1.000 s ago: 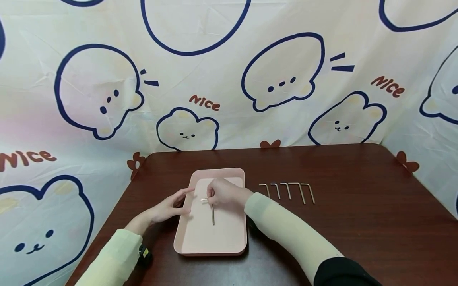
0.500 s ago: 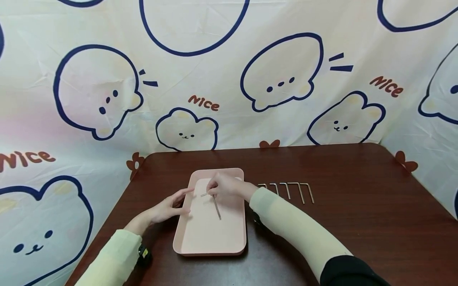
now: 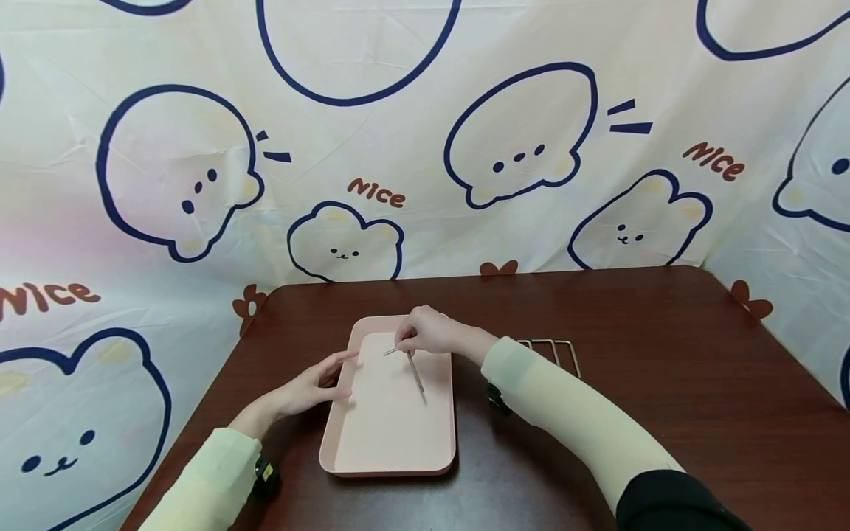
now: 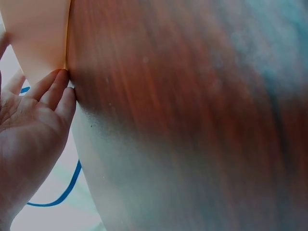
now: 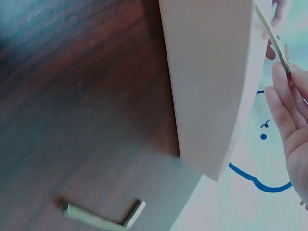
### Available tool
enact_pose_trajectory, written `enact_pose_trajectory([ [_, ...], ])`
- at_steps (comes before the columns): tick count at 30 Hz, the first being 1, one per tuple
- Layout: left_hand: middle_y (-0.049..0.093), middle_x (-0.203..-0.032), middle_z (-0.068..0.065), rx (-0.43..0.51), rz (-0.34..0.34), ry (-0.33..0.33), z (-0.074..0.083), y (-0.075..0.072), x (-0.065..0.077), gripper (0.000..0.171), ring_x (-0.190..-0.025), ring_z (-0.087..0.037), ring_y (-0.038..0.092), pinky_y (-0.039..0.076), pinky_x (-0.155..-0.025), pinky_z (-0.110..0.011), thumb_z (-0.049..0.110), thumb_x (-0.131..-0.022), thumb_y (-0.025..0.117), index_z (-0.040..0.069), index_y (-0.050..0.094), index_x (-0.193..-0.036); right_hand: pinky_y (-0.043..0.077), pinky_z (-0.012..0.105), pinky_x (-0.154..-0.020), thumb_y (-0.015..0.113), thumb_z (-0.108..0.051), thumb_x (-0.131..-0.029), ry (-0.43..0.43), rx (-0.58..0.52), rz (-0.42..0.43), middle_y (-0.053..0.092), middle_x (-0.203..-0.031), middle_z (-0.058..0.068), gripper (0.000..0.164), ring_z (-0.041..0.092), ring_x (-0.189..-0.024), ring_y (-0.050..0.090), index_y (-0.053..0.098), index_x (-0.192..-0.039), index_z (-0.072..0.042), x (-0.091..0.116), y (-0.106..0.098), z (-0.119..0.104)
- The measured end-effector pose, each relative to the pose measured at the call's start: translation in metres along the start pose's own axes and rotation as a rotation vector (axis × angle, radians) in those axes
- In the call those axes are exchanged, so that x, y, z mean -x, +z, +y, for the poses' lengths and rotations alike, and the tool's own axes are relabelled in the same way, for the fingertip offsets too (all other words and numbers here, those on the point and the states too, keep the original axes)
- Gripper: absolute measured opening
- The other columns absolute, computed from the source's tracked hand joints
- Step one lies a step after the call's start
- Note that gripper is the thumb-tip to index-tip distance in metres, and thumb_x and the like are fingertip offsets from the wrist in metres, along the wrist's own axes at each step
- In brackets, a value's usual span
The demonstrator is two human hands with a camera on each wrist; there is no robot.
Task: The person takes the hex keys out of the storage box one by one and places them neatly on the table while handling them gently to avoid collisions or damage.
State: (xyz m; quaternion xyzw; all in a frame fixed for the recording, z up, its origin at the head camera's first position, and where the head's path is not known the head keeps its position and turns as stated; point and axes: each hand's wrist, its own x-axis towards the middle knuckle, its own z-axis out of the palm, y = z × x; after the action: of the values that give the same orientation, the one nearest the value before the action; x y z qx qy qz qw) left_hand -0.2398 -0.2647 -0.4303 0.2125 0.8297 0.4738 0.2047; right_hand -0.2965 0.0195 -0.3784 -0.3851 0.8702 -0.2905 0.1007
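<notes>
My right hand (image 3: 430, 330) pinches an L-shaped hex key (image 3: 416, 372) near its bend, over the upper part of a pink tray (image 3: 434, 442). The key's long arm slants down toward the tray floor, while the short arm points left. In the right wrist view the same hex key (image 5: 273, 38) rises from between thumb and fingers. My left hand (image 3: 302, 392) rests at the tray's left rim, thumb and forefinger spread apart. Seen from the left wrist, its fingers (image 4: 50, 89) lie nearly straight against the tray's outer wall.
Several more hex keys (image 3: 556, 354) lie in a row on the brown table (image 3: 664, 354), right of the tray, partly hidden by my right sleeve (image 3: 551, 398). A patterned cloth (image 3: 425, 147) hangs behind the table.
My right hand has lifted the hex key and shifted right and toward the tray's far end, tilting the long arm. The sleeve now covers more of the row. My left hand stays put.
</notes>
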Motion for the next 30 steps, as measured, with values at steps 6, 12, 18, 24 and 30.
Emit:
enact_pose_trajectory([
  [6,0.025,-0.153,-0.026,-0.003,-0.001,0.011,0.0,-0.001,0.0,0.07,-0.142,-0.041,0.02,0.018,-0.11,-0.06,0.013,-0.093,0.066,0.004,0.027,-0.151,0.048,0.022,-0.062,0.065,-0.005,-0.093,-0.048,-0.053,-0.004,0.067,-0.071,0.0,0.011,0.031,-0.074,0.066,0.074,-0.087,-0.003,0.011,-0.016,0.003],
  [12,0.025,-0.153,-0.026,-0.009,-0.002,0.015,0.0,-0.001,0.0,0.07,-0.142,-0.041,0.019,0.018,-0.11,-0.06,0.014,-0.093,0.066,0.005,0.028,-0.151,0.046,0.021,-0.059,0.065,-0.008,-0.093,-0.033,-0.027,0.001,0.066,-0.069,-0.002,0.014,0.025,-0.07,0.063,0.072,-0.081,-0.011,0.022,-0.029,0.007],
  [18,0.025,-0.153,-0.026,-0.017,0.001,0.011,0.0,-0.001,0.0,0.07,-0.142,-0.041,0.02,0.019,-0.11,-0.06,0.016,-0.093,0.067,0.005,0.028,-0.151,0.038,0.024,-0.055,0.066,-0.013,-0.094,0.017,-0.011,0.016,0.064,-0.07,-0.002,0.012,0.012,-0.061,0.049,0.074,-0.085,-0.016,0.034,-0.041,0.01],
  [24,0.027,-0.152,-0.027,-0.018,0.005,0.018,0.0,-0.001,0.0,0.07,-0.141,-0.042,0.021,0.019,-0.11,-0.06,0.015,-0.093,0.067,0.003,0.028,-0.15,0.039,0.025,-0.054,0.065,-0.013,-0.095,0.06,-0.02,0.012,0.065,-0.076,0.009,0.012,0.013,-0.061,0.046,0.076,-0.094,-0.011,0.047,-0.052,0.015],
  [30,0.026,-0.152,-0.028,0.0,0.0,0.016,0.001,0.001,0.0,0.07,-0.141,-0.043,0.021,0.019,-0.109,-0.059,0.014,-0.093,0.066,0.002,0.027,-0.15,0.042,0.026,-0.058,0.066,-0.013,-0.094,0.104,-0.028,0.025,0.067,-0.082,0.001,0.011,0.015,-0.067,0.051,0.077,-0.096,-0.013,0.06,-0.061,0.02],
])
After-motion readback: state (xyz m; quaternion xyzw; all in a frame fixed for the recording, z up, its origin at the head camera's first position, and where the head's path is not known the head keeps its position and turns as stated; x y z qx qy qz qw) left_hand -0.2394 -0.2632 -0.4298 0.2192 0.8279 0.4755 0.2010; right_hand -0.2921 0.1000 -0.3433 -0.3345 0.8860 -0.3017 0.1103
